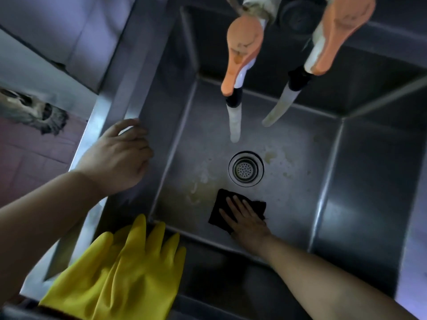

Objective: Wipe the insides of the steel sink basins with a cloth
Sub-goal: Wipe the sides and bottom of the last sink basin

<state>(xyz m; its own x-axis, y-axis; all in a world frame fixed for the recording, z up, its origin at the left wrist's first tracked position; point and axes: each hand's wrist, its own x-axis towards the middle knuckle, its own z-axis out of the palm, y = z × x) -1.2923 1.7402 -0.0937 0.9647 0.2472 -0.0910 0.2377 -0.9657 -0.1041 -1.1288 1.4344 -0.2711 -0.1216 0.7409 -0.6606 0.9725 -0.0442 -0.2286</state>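
Observation:
I look down into a deep steel sink basin (pixel 323 172) with a round drain strainer (pixel 246 168) in its floor. A dark cloth (pixel 221 204) lies flat on the basin floor just in front of the drain. My right hand (pixel 245 219) presses on the cloth with straight, spread fingers. My left hand (pixel 120 155) rests on the basin's left rim, its fingers curled over the edge. Pale stains and residue mark the floor around the drain.
Two taps with orange lever handles (pixel 242 51) (pixel 339 35) hang over the basin from the back, each with a pale spout hose. A pair of yellow rubber gloves (pixel 124 271) drapes over the near rim. Pink floor tiles (pixel 27 162) show at the left.

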